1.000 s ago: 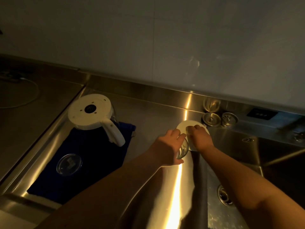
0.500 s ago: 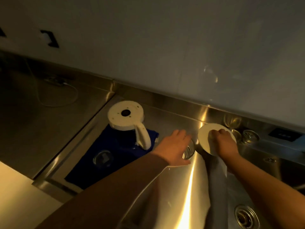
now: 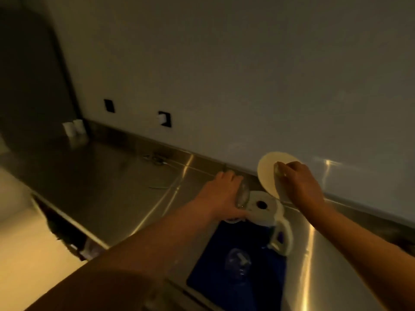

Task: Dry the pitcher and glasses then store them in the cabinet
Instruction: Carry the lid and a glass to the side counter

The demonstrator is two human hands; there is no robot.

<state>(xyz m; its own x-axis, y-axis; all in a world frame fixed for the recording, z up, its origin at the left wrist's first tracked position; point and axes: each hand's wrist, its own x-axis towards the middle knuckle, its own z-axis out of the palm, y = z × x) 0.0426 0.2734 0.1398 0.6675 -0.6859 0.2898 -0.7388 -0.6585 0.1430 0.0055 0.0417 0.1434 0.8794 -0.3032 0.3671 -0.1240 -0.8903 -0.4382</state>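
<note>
My left hand [image 3: 221, 197] grips a clear glass [image 3: 242, 196] and holds it in the air above the white pitcher [image 3: 263, 209]. The pitcher stands upside down on a dark blue mat [image 3: 215, 265], its white handle [image 3: 283, 236] pointing toward me. A second clear glass [image 3: 238, 264] stands on the mat nearer to me. My right hand [image 3: 298, 182] holds a white round plate [image 3: 268, 173] raised in front of the wall, fingers curled over its rim together with what looks like a grey cloth.
A steel counter [image 3: 107, 176] runs left along the wall, with a cable [image 3: 157, 159] at its back edge and small white containers [image 3: 73, 129] in the far corner. Two dark outlets [image 3: 165, 118] sit on the wall. Pale floor lies at the left.
The view swung left and up. Both hands rose from the counter: the left lifted the glass over the pitcher, the right lifted the plate up against the wall.
</note>
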